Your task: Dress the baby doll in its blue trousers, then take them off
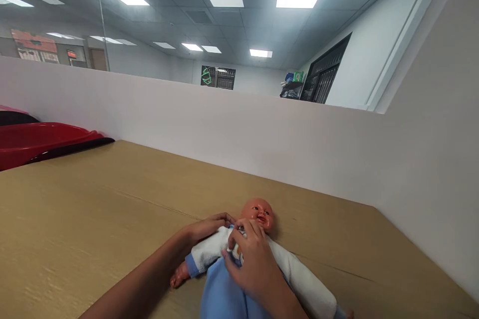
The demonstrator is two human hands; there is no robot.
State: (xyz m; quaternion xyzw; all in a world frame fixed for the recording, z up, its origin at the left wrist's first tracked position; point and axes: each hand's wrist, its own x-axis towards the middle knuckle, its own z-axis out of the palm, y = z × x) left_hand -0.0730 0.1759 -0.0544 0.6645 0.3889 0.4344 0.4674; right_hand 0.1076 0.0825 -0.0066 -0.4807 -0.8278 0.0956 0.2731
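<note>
Over the doll (224, 286), face-up on the table (149, 179): resting left hand (209, 227), loosely bent, by its shoulder, curving right hand (256, 259) half-closed over its chest; can't tell if gripping anything.

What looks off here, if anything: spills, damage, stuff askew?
Nothing clearly stands out: no spill or damage visible. The doll lies face up on the tan tabletop, arms spread. The left hand is near its shoulder; the right hand partly hides its chest, so I can't check there.
</note>
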